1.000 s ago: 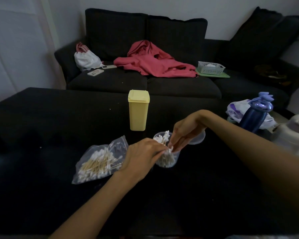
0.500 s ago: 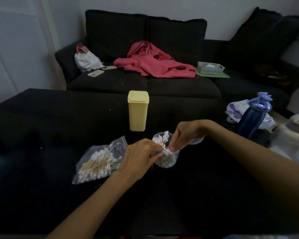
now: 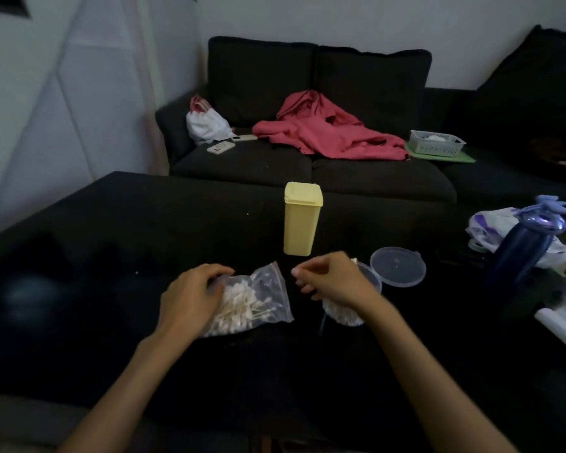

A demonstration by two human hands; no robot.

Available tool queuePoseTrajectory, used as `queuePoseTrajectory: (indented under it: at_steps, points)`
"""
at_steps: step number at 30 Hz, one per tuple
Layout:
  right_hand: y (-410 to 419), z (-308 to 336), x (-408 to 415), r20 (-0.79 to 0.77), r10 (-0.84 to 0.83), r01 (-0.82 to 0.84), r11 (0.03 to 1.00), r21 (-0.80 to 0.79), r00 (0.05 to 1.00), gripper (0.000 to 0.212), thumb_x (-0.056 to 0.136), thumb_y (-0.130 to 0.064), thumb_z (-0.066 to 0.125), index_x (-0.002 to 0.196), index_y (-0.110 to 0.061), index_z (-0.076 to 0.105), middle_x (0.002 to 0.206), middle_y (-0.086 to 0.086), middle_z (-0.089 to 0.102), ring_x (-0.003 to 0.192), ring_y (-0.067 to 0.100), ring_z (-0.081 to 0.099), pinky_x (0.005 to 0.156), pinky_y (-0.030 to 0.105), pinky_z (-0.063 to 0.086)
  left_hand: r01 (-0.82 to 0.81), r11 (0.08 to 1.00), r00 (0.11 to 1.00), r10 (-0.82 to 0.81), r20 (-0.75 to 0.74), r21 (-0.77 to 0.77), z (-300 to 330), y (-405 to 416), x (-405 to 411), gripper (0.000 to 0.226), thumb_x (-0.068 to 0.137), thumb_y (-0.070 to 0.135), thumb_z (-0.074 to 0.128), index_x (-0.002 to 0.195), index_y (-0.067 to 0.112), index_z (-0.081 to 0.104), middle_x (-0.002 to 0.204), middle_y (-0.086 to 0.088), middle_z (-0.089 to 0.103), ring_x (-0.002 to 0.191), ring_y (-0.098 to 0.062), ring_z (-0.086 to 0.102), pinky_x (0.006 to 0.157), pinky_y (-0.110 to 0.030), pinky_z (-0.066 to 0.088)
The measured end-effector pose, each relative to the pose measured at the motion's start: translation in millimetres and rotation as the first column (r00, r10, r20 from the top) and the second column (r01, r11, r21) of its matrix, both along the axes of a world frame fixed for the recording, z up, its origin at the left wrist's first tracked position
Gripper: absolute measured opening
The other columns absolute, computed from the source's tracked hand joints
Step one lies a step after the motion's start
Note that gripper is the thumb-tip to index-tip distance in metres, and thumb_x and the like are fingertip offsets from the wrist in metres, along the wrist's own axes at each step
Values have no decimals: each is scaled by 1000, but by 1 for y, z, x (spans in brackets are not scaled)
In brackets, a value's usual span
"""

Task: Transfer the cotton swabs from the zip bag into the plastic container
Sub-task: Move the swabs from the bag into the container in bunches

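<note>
Behind: yellow box, lid.

We were in a home living room, dim, a dark sofa against a pale wall, a red garment thrown over its seat, a phone beside it, a low black table in front.

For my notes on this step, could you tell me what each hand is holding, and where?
The left hand rests on the zip bag at its left end. The right hand, loosely curled, holds nothing visible.
</note>
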State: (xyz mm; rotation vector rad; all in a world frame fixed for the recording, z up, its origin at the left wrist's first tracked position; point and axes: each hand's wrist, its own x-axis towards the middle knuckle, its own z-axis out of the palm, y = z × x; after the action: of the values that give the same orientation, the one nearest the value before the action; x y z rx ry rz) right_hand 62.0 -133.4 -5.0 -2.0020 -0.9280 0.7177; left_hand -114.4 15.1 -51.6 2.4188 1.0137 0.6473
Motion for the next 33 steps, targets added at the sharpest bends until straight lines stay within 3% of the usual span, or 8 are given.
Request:
queuePoseTrajectory:
  at_steps: [5, 10, 16, 19, 22, 26, 29, 33]
  points:
    - [21, -47, -22, 118, -32, 36, 999, -33, 993, 50, 86, -43, 63, 125, -12, 56, 105, 0, 64, 101, 14, 60, 82, 26, 47, -28, 992, 997, 20, -72, -125, -15, 16, -10, 44, 97, 38, 46, 140, 32, 42, 141, 4, 49, 126, -17, 49, 95, -36, 43]
    - [24, -45, -16, -15, 86, -85, 996, 31, 996, 12, 88, -24, 65, 77, -19, 67, 76, -2, 68, 73, 4, 65, 71, 21, 55, 57, 962, 986, -97, -139, -267, -23, 18, 4, 54, 94, 48, 47, 144, 30, 37, 139, 2, 51, 124, -18, 51, 98, -33, 43]
    - [-1, -28, 2, -146, 186, -195, 980, -44, 972, 10, 86, -25, 67, 80, -17, 70, 76, -2, 72, 72, 6, 66, 62, 15, 49, 113, 910, 994, -99, 55, -399, -23, 25, 14, 10, 83, 37, 69, 90, 31, 72, 85, 8, 70, 85, -13, 65, 78, -33, 52]
    - [-8, -26, 2, -194, 196, -208, 977, -39, 961, 11, 86, -24, 66, 86, -14, 72, 81, 3, 73, 73, 7, 67, 60, 14, 49, 38, 934, 997, -10, 79, -356, -21, 28, 13, 12, 79, 40, 73, 89, 37, 67, 92, 12, 67, 92, -11, 63, 75, -30, 50]
    - [-10, -22, 0, -248, 259, -280, 959, -52, 933, 23, 92, -24, 58, 106, -11, 71, 101, 13, 71, 89, 14, 67, 68, 15, 53, 25, 977, 1000, -21, 18, -212, -12, 21, 14, 40, 82, 51, 65, 117, 33, 59, 121, 9, 57, 115, -12, 53, 85, -33, 49]
    - [-10, -23, 0, -226, 290, -323, 938, -125, 930, 33, 97, -5, 43, 124, -14, 60, 117, 10, 65, 100, 17, 64, 77, 19, 54, 49, 996, 981, -61, -186, -68, -2, 6, 7, 50, 79, 61, 61, 122, 35, 56, 129, 7, 49, 120, -15, 47, 84, -37, 47]
    - [-6, -31, -5, -29, 253, -253, 943, -214, 967, 25, 95, -6, 50, 115, -10, 63, 100, 7, 68, 82, 11, 66, 66, 17, 55, 96, 986, 910, -142, -390, -135, -11, -5, 7, 58, 79, 61, 62, 130, 37, 48, 130, 5, 46, 118, -17, 49, 85, -32, 44]
    - [-7, -38, -11, 15, 213, -199, 934, -298, 977, 7, 87, -11, 63, 84, -15, 68, 70, -5, 67, 57, 0, 62, 49, 10, 46, 112, 968, 893, -196, -405, -223, -17, -2, 10, 52, 84, 51, 62, 130, 35, 45, 126, 2, 47, 113, -19, 53, 79, -28, 38]
